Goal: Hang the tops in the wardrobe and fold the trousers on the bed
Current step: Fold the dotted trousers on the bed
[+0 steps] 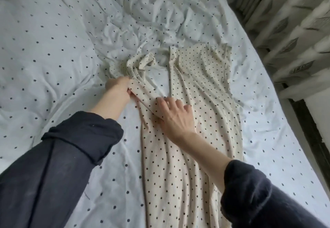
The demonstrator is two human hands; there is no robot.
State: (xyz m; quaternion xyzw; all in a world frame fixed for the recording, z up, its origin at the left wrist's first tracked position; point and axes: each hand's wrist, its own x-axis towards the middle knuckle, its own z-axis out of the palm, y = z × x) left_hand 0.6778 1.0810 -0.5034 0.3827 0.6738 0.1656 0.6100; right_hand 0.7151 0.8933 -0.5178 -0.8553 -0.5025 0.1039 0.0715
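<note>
The left hand point(118, 86) grips the bunched left leg of the cream dotted trousers point(180, 138), fingers curled around the cloth. The right hand point(174, 114) lies flat on them where the two legs meet, fingers spread and nearly straight. The trousers lie on the bed point(53, 49), on its white dotted sheet, with their long axis running away from the person, leg ends at the far side. Both forearms stretch forward from rolled dark sleeves point(84, 136).

Matt ribbed cloth trousers point(187, 138)
</note>
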